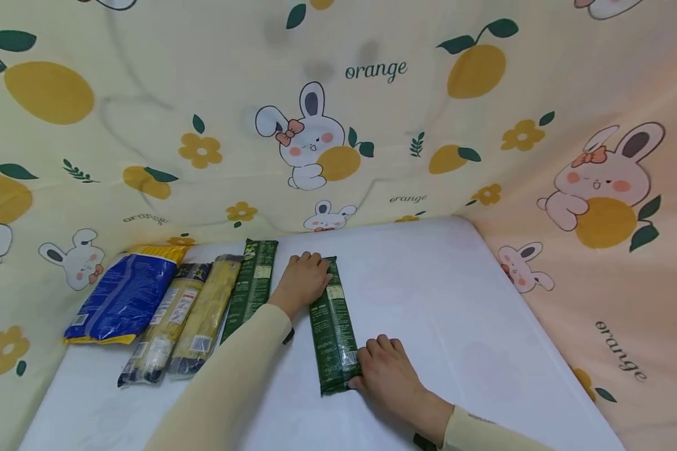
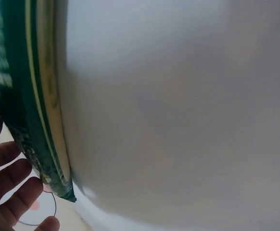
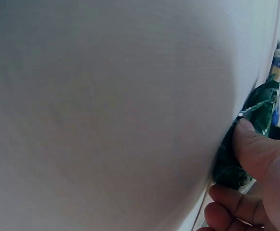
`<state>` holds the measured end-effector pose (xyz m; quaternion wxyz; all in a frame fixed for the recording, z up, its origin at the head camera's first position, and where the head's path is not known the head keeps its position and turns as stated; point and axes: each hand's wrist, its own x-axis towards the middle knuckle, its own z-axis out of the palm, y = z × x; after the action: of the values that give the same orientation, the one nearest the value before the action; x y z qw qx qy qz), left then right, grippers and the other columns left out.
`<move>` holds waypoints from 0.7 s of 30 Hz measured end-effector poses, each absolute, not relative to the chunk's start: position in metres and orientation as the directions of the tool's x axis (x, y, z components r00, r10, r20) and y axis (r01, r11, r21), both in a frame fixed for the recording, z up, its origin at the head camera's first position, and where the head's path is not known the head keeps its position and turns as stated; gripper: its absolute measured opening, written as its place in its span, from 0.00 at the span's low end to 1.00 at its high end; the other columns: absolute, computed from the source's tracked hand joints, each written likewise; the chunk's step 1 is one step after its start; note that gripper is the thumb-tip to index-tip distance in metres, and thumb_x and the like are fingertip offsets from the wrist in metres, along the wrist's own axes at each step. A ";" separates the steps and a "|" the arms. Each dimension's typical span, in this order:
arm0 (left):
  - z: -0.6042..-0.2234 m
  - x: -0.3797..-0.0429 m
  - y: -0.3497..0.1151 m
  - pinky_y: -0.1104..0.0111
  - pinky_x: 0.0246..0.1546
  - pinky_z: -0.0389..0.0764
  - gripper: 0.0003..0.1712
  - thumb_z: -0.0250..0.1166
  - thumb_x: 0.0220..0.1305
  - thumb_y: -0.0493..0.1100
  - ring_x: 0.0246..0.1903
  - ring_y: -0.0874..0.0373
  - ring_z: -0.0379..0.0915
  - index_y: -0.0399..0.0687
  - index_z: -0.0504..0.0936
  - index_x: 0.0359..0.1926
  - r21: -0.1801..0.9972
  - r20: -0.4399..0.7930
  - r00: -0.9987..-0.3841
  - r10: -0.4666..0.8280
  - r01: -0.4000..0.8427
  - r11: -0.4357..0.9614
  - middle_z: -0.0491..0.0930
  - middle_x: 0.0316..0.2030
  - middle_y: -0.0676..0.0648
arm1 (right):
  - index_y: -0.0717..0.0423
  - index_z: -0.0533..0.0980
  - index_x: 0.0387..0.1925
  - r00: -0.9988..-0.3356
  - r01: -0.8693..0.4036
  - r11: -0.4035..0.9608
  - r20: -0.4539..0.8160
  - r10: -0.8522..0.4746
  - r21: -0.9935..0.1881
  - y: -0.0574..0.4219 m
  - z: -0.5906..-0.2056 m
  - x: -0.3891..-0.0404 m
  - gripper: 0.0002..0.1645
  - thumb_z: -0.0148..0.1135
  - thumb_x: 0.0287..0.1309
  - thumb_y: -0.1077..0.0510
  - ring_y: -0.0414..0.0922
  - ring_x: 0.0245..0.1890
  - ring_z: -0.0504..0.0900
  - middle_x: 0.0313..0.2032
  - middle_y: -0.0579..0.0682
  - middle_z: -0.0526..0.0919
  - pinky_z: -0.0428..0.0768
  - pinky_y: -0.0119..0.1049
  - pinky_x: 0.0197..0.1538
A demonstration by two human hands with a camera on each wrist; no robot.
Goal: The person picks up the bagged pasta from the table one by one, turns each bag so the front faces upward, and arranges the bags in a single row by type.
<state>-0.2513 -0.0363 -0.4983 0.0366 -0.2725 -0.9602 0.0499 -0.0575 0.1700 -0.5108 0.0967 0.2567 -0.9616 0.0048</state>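
Note:
A long green noodle packet point(image 1: 334, 341) lies on the white table, its far end tilted slightly left. My left hand point(image 1: 304, 279) holds its far end from the left side. In the left wrist view, the fingers of that hand point(image 2: 15, 183) bend close around the tapered tip of the packet point(image 2: 22, 86). My right hand point(image 1: 389, 373) grips the right edge near the packet's close end. The right wrist view has the thumb point(image 3: 255, 147) on the green wrapper point(image 3: 231, 166), with the fingers curled beneath it.
Left of my hands, a second green packet point(image 1: 254, 275), two clear packets of pale noodles point(image 1: 211, 307) point(image 1: 172, 313) and a blue-and-yellow bag point(image 1: 126, 294) lie side by side. Patterned cloth point(image 1: 220, 81) rises behind the white table point(image 1: 429, 300) and along its right side.

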 end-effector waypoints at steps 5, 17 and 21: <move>-0.498 -0.270 -0.023 0.46 0.60 0.78 0.27 0.47 0.85 0.58 0.58 0.45 0.75 0.44 0.81 0.61 -0.155 0.017 -0.858 0.514 0.505 0.849 0.80 0.55 0.42 | 0.51 0.78 0.33 -0.860 -0.487 0.873 0.149 -0.487 0.043 0.167 -0.509 -0.061 0.30 0.77 0.52 0.31 0.44 0.36 0.71 0.29 0.43 0.74 0.74 0.44 0.46; -0.512 -0.279 -0.007 0.42 0.63 0.72 0.27 0.46 0.86 0.54 0.60 0.40 0.68 0.38 0.80 0.60 -0.042 0.023 -0.903 0.428 0.427 0.903 0.75 0.57 0.38 | 0.50 0.78 0.34 -0.862 -0.483 0.875 0.156 -0.483 0.039 0.168 -0.510 -0.058 0.29 0.75 0.55 0.31 0.44 0.36 0.72 0.29 0.42 0.74 0.74 0.45 0.47; -0.516 -0.281 -0.009 0.42 0.62 0.73 0.25 0.46 0.86 0.52 0.56 0.39 0.70 0.36 0.80 0.53 -0.043 0.100 -0.894 0.437 0.435 0.899 0.76 0.51 0.37 | 0.50 0.78 0.34 -0.861 -0.482 0.875 0.170 -0.480 0.030 0.169 -0.510 -0.059 0.28 0.76 0.54 0.32 0.44 0.36 0.71 0.29 0.42 0.74 0.74 0.45 0.48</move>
<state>-0.2811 -0.0090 -0.5158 0.0537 -0.2240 -0.9731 0.0095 -0.0589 0.1689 -0.5103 0.0866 0.2494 -0.9645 0.0066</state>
